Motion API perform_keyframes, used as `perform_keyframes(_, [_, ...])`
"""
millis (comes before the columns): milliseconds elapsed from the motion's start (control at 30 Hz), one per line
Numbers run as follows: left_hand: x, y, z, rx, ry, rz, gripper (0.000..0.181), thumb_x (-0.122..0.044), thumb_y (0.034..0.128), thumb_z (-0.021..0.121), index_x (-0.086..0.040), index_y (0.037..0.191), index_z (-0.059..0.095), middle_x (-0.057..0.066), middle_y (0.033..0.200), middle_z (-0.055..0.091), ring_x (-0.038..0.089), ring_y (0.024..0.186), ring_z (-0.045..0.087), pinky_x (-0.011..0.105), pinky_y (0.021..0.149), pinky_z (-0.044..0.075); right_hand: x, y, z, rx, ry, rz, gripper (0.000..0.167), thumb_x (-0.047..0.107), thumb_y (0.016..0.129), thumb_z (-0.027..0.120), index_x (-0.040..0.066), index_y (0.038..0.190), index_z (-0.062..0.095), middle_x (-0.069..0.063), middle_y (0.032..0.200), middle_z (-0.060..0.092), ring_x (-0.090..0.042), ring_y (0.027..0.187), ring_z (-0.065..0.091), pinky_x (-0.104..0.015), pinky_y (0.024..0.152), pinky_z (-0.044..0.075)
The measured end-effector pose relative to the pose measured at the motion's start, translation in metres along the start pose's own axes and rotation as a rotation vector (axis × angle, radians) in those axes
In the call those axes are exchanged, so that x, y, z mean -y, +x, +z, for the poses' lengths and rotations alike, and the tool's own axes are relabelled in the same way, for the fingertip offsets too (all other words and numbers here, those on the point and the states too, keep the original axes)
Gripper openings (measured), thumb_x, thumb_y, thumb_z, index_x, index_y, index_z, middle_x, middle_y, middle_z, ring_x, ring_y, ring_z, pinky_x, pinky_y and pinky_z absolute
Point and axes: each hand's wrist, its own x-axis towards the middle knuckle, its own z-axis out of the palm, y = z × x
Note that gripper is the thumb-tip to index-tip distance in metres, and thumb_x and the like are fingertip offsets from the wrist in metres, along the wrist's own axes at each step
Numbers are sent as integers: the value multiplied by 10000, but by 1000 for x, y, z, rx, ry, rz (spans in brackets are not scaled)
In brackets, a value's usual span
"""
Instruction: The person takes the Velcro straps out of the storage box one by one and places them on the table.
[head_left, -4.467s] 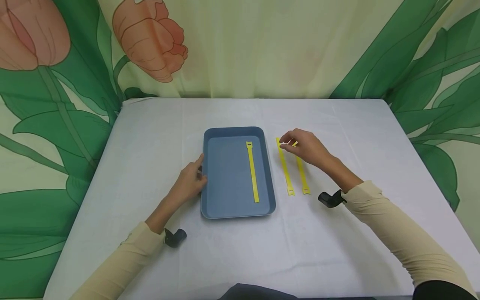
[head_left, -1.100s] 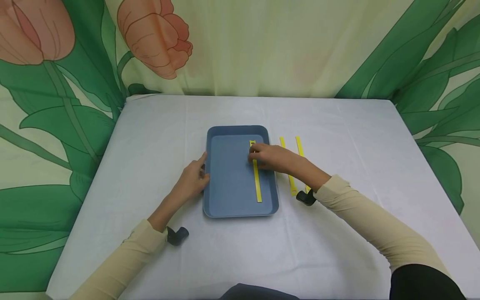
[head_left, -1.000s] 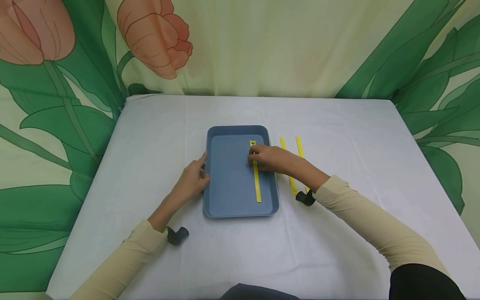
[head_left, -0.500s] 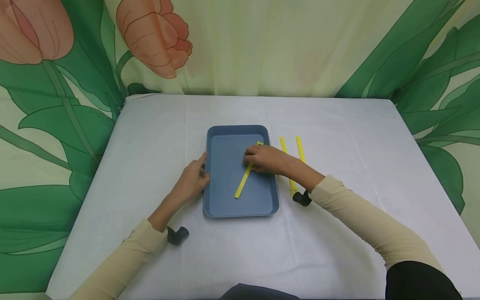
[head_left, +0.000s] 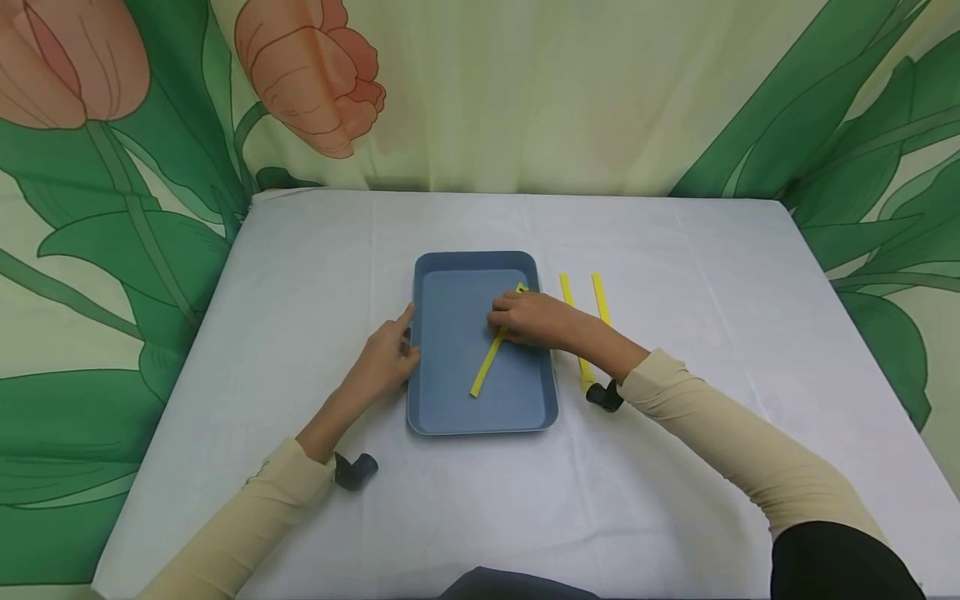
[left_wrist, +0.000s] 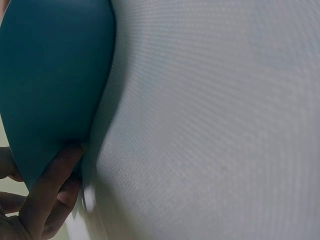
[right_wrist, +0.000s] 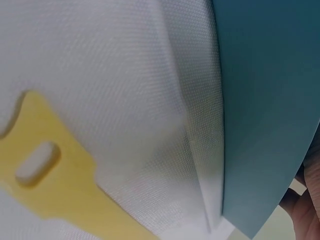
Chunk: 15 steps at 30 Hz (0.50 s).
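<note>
A blue-grey tray [head_left: 450, 400] lies mid-table, with its left rim held by my left hand [head_left: 384, 358]. In the left wrist view, fingers [left_wrist: 52, 187] press against the tray's outer wall. Over the tray, my right hand [head_left: 536, 319] pinches a yellow cable tie [head_left: 486, 367] near its slotted head; the fingertips are mostly hidden. This tie slants, its plain end toward the lower left. Two more yellow ties lie right of the tray: one [head_left: 566, 287] nearer, one [head_left: 600, 292] farther, both partly covered by the right forearm. A slotted head [right_wrist: 55, 165] shows large in the right wrist view.
White cloth [head_left: 315, 250] covers the table. A curtain with a flower print [head_left: 525, 100] hangs behind its far edge. Black wrist cameras [head_left: 356, 472] sit by both cuffs, the right one close to the loose ties.
My right hand came left from above the loose ties onto the tie in the tray. That tie has turned from nearly straight to a slant. The left hand keeps its place.
</note>
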Motion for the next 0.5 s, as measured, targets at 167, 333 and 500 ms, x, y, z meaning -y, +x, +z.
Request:
perform_keyframes(167, [0,-1,-1,3,5,-8,696,10,847,564,65,1452,225,247,1089,540,310,967,575,375,800,522,1,-2,-1,-35,-37,-36,43,108,855,687,129,890,672,-33,852,551,-182,747,493,-283,629,462])
perform_keyframes(333, [-1,-1,1,9,-13,-7,695,18,849,556,68,1452,214,246,1096,535,309,973,571,369,808,519,1,-6,-2,-65,-58,-50,24,140,878,665,146,857,674,-32,881,552,-178,756,486,-296,603,434])
perform_keyframes(500, [-1,-1,1,0,-10,-2,694,17,847,556,71,1450,219,249,1098,542,304,965,580,361,794,526,1,-5,-1,-79,-53,-63,47,154,889,653,118,914,670,-53,967,586,-192,815,537,-290,664,490])
